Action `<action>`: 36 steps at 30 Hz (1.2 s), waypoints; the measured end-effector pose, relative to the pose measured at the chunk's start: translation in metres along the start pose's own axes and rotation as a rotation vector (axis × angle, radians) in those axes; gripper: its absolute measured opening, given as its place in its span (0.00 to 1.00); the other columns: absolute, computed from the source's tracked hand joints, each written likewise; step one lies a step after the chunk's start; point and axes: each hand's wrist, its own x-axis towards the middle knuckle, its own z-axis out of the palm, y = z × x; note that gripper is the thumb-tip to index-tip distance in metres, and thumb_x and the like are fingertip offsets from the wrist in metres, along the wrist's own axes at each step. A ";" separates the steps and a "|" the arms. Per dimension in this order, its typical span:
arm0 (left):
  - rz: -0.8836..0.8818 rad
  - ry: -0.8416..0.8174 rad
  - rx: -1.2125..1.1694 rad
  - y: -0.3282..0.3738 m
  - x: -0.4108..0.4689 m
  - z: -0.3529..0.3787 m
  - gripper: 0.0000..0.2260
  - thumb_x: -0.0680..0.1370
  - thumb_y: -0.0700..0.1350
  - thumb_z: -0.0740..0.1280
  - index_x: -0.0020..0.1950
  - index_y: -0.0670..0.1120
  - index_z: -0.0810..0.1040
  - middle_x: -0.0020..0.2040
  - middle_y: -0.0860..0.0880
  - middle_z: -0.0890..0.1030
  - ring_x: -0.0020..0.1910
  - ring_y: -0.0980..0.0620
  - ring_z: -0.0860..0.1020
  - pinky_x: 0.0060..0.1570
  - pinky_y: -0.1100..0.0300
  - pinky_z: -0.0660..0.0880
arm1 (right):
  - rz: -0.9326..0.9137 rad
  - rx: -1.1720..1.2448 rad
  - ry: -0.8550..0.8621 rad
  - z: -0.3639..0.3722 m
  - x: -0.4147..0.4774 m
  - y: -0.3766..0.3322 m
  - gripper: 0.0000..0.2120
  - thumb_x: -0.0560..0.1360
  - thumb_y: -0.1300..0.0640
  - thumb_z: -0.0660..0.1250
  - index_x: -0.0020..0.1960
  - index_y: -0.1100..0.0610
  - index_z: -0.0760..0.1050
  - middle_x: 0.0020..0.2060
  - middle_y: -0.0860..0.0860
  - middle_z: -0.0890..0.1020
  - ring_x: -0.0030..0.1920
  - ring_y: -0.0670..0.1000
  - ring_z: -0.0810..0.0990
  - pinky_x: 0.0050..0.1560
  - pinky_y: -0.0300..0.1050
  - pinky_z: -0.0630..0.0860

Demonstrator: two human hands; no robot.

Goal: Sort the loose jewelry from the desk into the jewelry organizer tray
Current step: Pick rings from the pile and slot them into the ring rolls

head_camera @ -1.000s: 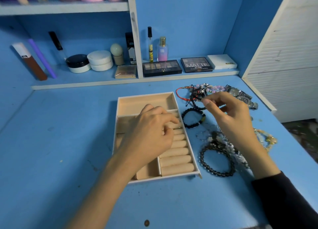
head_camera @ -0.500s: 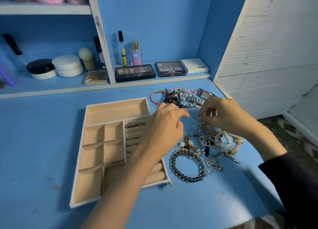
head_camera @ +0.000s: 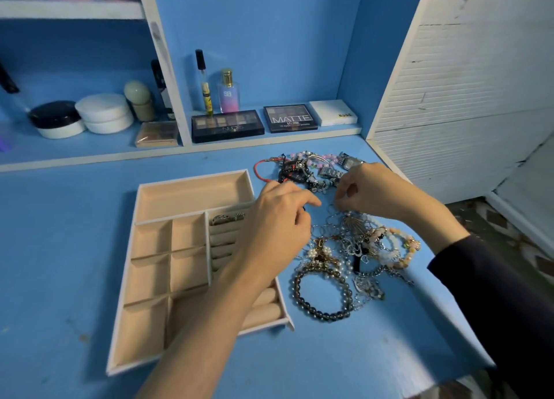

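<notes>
Loose jewelry [head_camera: 353, 242] lies heaped on the blue desk [head_camera: 60, 248] at 3 o'clock of the jewelry organizer tray [head_camera: 150, 278], just beside its rim; a dark bead bracelet [head_camera: 326, 315] sits at the heap's 6 o'clock; rings [head_camera: 226, 218] rest in the tray's roll section; the left hand [head_camera: 278, 218] is over the tray's 3 o'clock edge and the right hand [head_camera: 371, 191] over the heap's 12 o'clock, both with fingers curled; I cannot tell whether either pinches a piece.

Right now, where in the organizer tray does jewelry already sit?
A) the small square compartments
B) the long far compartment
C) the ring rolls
C: two metallic pieces sit at the far end of the ring rolls, while the other compartments of the tray show only bare lining where visible.
</notes>
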 end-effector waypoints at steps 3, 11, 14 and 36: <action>0.002 -0.001 -0.002 0.000 0.000 0.000 0.14 0.75 0.35 0.60 0.52 0.48 0.81 0.49 0.52 0.79 0.51 0.56 0.69 0.53 0.66 0.65 | 0.015 0.021 -0.016 0.000 0.004 -0.001 0.05 0.70 0.57 0.71 0.43 0.57 0.83 0.38 0.51 0.84 0.40 0.52 0.81 0.44 0.49 0.79; 0.009 0.002 0.012 -0.001 0.000 0.001 0.14 0.75 0.35 0.59 0.52 0.48 0.81 0.50 0.52 0.79 0.51 0.57 0.69 0.54 0.67 0.65 | -0.005 -0.020 -0.101 -0.002 0.009 -0.009 0.06 0.70 0.58 0.69 0.35 0.57 0.78 0.30 0.47 0.79 0.29 0.47 0.73 0.30 0.38 0.68; 0.001 0.001 0.010 -0.001 0.000 0.000 0.14 0.76 0.35 0.59 0.53 0.48 0.81 0.51 0.52 0.79 0.53 0.55 0.70 0.55 0.66 0.66 | -0.028 -0.020 -0.092 -0.001 0.008 -0.008 0.06 0.70 0.58 0.68 0.36 0.58 0.79 0.29 0.47 0.78 0.31 0.48 0.73 0.32 0.40 0.70; 0.053 -0.382 0.155 0.005 0.030 0.016 0.11 0.75 0.49 0.68 0.55 0.48 0.79 0.43 0.52 0.74 0.50 0.51 0.70 0.47 0.56 0.70 | -0.034 0.644 0.800 0.043 -0.027 -0.016 0.08 0.72 0.67 0.64 0.49 0.57 0.75 0.32 0.46 0.77 0.36 0.47 0.76 0.39 0.37 0.74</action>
